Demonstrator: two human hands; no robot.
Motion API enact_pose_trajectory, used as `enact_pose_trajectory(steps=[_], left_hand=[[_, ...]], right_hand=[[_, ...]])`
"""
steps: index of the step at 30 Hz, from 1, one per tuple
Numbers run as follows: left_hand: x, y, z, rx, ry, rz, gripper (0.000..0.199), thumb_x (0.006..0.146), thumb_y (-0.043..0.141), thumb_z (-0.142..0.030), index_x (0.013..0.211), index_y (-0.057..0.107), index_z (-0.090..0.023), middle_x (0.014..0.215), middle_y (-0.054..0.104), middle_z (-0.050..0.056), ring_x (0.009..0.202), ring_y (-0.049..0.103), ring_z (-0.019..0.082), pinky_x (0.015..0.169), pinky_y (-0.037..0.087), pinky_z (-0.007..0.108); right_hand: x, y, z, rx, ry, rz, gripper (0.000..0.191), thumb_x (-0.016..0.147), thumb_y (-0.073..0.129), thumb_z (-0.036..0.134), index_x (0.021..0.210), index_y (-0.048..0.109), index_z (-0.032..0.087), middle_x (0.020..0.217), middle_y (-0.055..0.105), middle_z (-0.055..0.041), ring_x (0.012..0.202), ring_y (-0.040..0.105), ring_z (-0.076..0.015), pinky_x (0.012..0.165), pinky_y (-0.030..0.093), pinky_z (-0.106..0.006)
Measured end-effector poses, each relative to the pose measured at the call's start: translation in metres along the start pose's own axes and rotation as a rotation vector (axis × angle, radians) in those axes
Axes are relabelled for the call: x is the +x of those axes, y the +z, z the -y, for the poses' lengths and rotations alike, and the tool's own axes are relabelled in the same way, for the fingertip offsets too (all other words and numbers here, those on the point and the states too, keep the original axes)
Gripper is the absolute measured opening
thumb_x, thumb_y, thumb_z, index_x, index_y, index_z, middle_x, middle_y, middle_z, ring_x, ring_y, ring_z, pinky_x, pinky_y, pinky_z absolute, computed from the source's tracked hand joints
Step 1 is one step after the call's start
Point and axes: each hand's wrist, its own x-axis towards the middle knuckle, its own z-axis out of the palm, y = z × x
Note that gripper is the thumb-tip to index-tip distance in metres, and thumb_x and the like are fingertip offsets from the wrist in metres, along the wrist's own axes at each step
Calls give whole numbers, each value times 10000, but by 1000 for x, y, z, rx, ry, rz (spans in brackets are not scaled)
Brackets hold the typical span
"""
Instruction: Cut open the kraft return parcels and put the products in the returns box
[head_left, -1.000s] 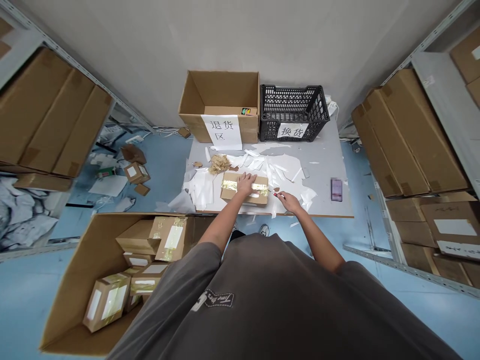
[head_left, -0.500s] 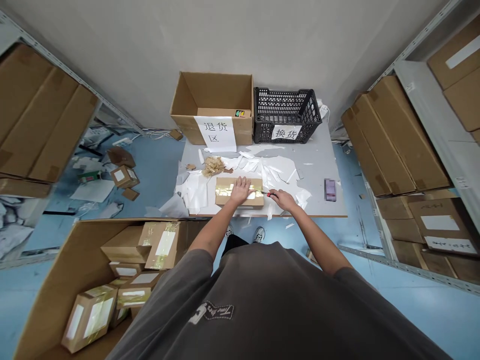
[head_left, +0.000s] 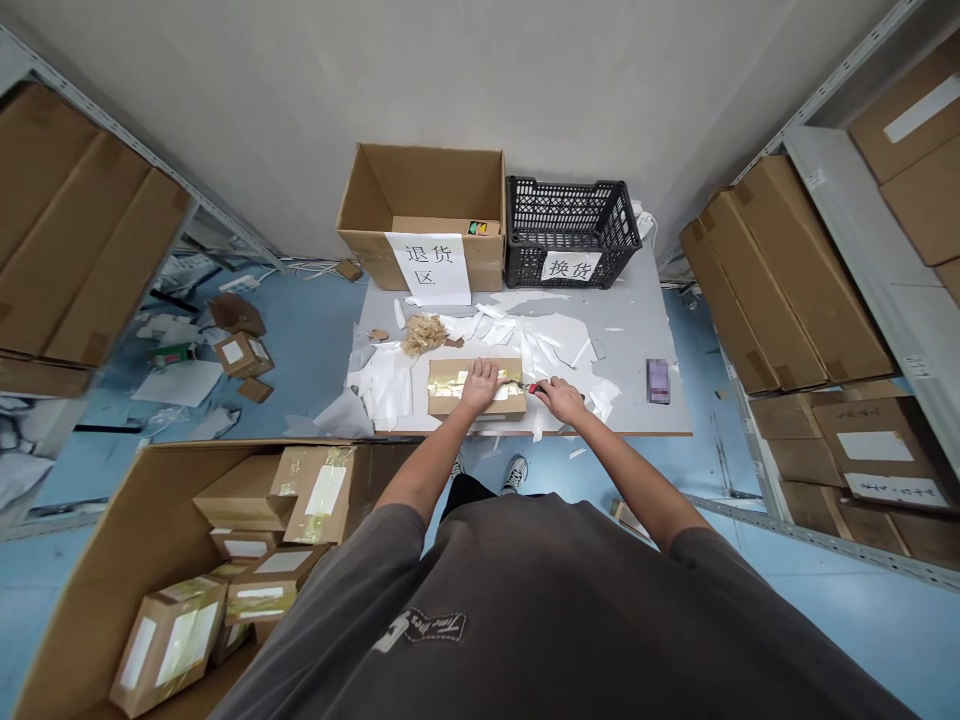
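Observation:
A taped cardboard box (head_left: 445, 391) lies flat near the front edge of the table. My left hand (head_left: 481, 386) rests on top of it, fingers spread over the tape and a white label. My right hand (head_left: 561, 397) is closed round a red-handled cutting tool (head_left: 535, 388), just right of the box. The thin dark end of the tool reaches over the right part of the box along the tape.
Behind stand an open carton (head_left: 429, 262) and a black crate (head_left: 571, 240). Torn white paper (head_left: 390, 385), crumpled brown tape (head_left: 424, 333) and a phone (head_left: 658, 381) lie on the table (head_left: 634, 330). A big carton (head_left: 97, 560) with parcels is at lower left.
My right hand has moved slightly left with the tool, whose end now lies farther over the box. My left hand stays on the box. The whole view has shifted slightly.

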Motion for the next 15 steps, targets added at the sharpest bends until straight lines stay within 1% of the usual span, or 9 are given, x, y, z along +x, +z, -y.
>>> enact_pose_trajectory(steps=[2, 5, 8, 11, 13, 15], left_hand=[[-1, 1, 0, -2, -1, 1, 686, 1033, 686, -492, 1597, 551, -125, 1663, 517, 298, 1650, 376, 429, 1362, 244, 663], [-2, 3, 1, 5, -2, 2, 649, 1055, 652, -476, 1585, 561, -112, 1649, 536, 295, 1654, 374, 412, 1367, 247, 647], [-4, 5, 1, 9, -4, -1, 616, 1080, 603, -439, 1598, 549, -110, 1624, 570, 286, 1656, 376, 403, 1360, 257, 661], [-6, 6, 0, 13, -7, -11, 630, 1071, 613, -434, 1606, 546, -108, 1619, 569, 297, 1640, 400, 421, 1346, 270, 687], [-7, 6, -1, 19, -3, -23, 642, 1067, 622, -446, 1612, 545, -116, 1616, 573, 294, 1632, 413, 423, 1341, 280, 684], [-8, 6, -1, 27, 0, -32, 651, 1064, 629, -466, 1611, 545, -123, 1615, 578, 287, 1634, 411, 419, 1341, 289, 670]], right_hand=[[1, 1, 2, -34, -16, -16, 424, 1180, 410, 486, 1439, 657, 260, 1341, 662, -162, 1241, 600, -315, 937, 480, -360], [-1, 1, 1, -26, -25, -19, 419, 1187, 399, 470, 1442, 651, 254, 1339, 660, -154, 1233, 601, -306, 934, 478, -356], [-7, -1, -6, 2, -43, -19, 407, 1191, 403, 460, 1449, 649, 264, 1332, 663, -141, 1227, 609, -297, 939, 472, -351], [-8, -4, -10, 16, -62, -21, 402, 1190, 407, 467, 1443, 653, 275, 1327, 664, -131, 1232, 609, -294, 945, 471, -351], [-4, -2, -6, 8, -70, -16, 406, 1190, 402, 471, 1426, 661, 265, 1324, 664, -135, 1237, 605, -298, 949, 473, -355], [1, 3, 4, -7, -61, -14, 414, 1187, 399, 476, 1420, 663, 258, 1323, 665, -143, 1235, 600, -304, 952, 477, -362]])
